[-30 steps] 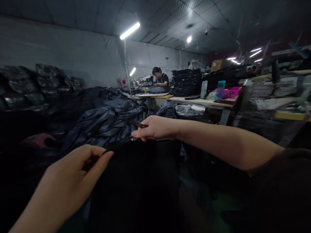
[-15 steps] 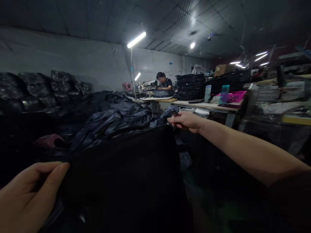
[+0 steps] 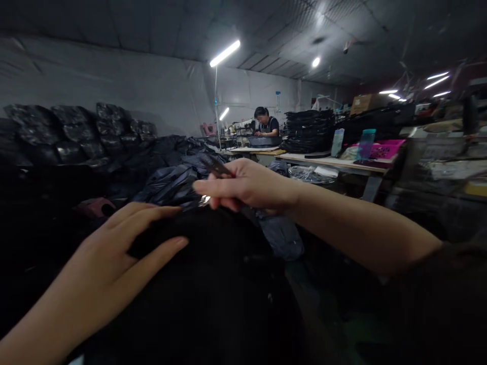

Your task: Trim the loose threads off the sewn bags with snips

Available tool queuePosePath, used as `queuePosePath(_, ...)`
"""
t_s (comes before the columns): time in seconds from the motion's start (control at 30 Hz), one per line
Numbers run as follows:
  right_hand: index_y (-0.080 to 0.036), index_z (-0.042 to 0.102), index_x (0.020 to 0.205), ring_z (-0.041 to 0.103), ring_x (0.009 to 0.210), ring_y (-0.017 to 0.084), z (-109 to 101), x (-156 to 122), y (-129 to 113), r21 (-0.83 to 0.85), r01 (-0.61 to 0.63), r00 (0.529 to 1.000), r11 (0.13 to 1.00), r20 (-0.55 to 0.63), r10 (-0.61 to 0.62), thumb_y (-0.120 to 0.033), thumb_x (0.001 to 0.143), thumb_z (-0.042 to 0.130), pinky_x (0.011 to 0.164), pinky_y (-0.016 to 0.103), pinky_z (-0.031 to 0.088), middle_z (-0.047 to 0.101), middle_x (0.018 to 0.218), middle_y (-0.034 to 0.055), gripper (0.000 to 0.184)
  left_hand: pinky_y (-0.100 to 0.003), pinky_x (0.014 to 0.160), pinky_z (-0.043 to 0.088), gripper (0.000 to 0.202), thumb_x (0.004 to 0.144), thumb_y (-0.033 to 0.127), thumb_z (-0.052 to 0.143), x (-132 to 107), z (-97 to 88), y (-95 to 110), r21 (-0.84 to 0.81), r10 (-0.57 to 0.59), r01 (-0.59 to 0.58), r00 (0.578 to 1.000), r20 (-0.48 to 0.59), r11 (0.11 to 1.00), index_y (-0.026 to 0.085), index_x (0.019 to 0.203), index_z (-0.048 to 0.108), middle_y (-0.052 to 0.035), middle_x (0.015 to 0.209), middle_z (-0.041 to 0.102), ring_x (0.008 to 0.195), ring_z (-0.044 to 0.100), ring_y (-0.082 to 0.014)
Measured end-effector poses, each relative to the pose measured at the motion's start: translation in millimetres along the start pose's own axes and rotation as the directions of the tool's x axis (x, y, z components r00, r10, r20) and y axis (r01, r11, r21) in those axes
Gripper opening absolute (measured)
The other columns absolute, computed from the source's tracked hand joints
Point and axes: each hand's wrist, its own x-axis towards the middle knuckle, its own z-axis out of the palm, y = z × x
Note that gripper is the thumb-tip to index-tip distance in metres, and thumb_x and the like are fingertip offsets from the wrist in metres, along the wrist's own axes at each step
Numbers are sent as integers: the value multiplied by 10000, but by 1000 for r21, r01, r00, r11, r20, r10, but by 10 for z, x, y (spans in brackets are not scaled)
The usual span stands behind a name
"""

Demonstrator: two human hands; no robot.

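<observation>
My right hand (image 3: 247, 185) is shut on a pair of small thread snips (image 3: 215, 167), whose metal tip shows below the fingers near the edge of the black fabric (image 3: 198, 289). That fabric fills the lower middle of the view as a large dark mass, with its fine detail lost in shadow. My left hand (image 3: 129, 238) lies on the fabric, its fingers spread and its thumb apart from them, and a fold of cloth rises between them.
Heaps of dark shiny bags (image 3: 167, 185) lie behind the fabric at left. Farther back, a co-worker (image 3: 264, 124) sits at a sewing machine. At right, a long table (image 3: 335, 163) holds a black stack, a teal bottle and a pink basket.
My right hand has come back left over the fabric edge with the snips. My left hand has moved up and inward, its fingers now spread on the cloth. The whole view has shifted slightly.
</observation>
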Motion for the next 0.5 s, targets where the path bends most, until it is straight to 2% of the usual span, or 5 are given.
queuePosePath(0.07,-124,584,628,425,446,52,111,58,-137,-27,-2,999,1000,44,3,-386,863,554,486,175,343,443,449,-57,353,-273,822,446,367,754,565,532,133,10,215,-41,89,-88,996,24,995,318,996,654,48,1076,604,931,578,-182)
queuePosePath(0.17,-130,562,621,395,418,52,165,84,-139,-34,-83,996,996,29,84,-407,850,564,444,175,309,418,441,-62,359,-237,760,430,336,781,554,505,228,-6,237,-44,93,-91,995,26,995,297,911,677,54,962,640,825,593,-151)
queuePosePath(0.27,-138,532,600,353,393,46,133,74,45,-3,-183,982,983,39,183,-441,821,591,413,177,269,377,425,-72,381,-224,699,390,330,748,570,533,243,-40,78,39,-93,94,995,-30,995,297,869,673,86,861,647,748,585,-131)
queuePosePath(0.37,-139,530,612,309,367,41,95,77,262,51,-263,963,963,82,258,-471,830,562,402,180,246,357,403,-80,398,-217,653,352,318,716,556,565,256,-71,43,65,-292,302,948,-128,951,269,806,667,96,784,633,713,570,-119)
queuePosePath(0.5,-144,528,621,299,354,44,108,78,501,123,-322,946,939,90,313,-456,835,552,383,183,227,371,389,-79,379,-218,622,356,311,713,535,575,285,-105,181,-3,-454,455,889,-64,890,252,803,666,68,759,617,711,561,-128)
